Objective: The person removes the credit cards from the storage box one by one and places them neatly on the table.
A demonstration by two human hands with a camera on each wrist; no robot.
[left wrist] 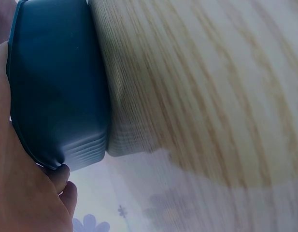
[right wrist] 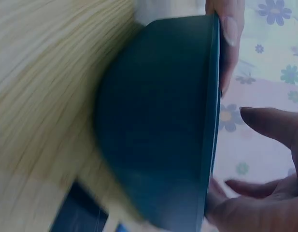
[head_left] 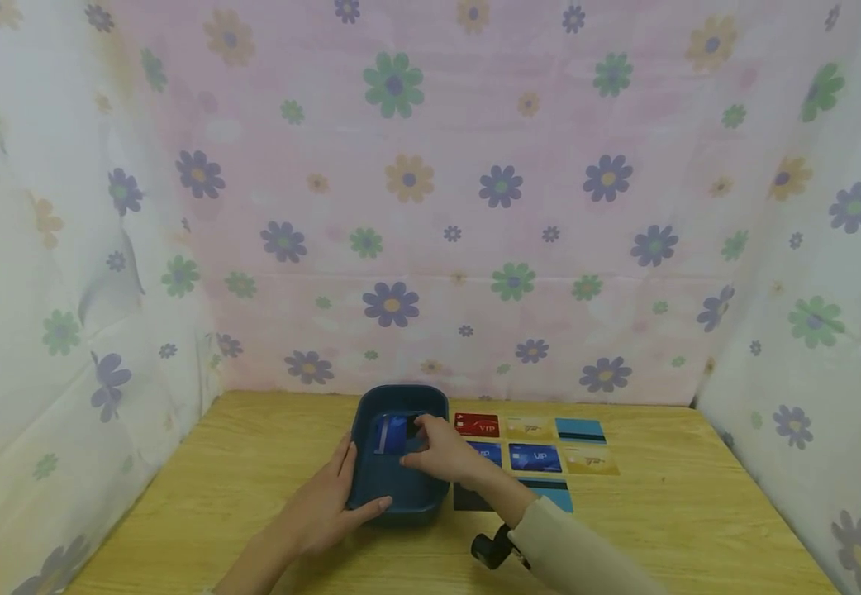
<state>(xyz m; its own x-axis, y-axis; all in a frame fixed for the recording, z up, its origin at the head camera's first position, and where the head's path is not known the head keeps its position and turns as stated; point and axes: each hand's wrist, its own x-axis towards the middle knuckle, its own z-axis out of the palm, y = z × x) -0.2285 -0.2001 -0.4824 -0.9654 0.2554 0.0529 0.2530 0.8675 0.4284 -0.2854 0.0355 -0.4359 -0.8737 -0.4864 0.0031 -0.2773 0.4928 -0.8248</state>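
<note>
Head view: a dark blue plastic tub (head_left: 398, 463) sits on the wooden surface (head_left: 252, 463), near its far edge and left of centre. The left hand (head_left: 326, 508) cups the tub's near left corner, fingers along the left wall and thumb curled round the near rim, which appears to brace the tub against sliding. The right hand (head_left: 445, 450) reaches over the tub's right rim, its fingertips on a blue card (head_left: 392, 433) that stands tilted inside against the far wall; whether the fingers pinch the card or merely touch it cannot be told. Just right of the tub, cards lie flat in rows, face up and apart from one another, so each can be read: a red VIP card (head_left: 477, 425), a blue VIP card (head_left: 535, 457), two gold cards (head_left: 590, 460) and a teal card (head_left: 579, 430). A flowered cloth (head_left: 430, 207) screens the back and both sides.

Left wrist view: the palm and fingers (left wrist: 23, 193) lie pressed to the tub's (left wrist: 57, 87) outer wall, wrapped round the lower corner; the grip is firm contact, not a lift, since the base meets the wood grain (left wrist: 211, 96).

Right wrist view: blurred. The tub's outer wall (right wrist: 158, 125) fills the frame; the right hand's fingers (right wrist: 274, 125) are loosely spread above the rim, and the card is hidden here
</note>
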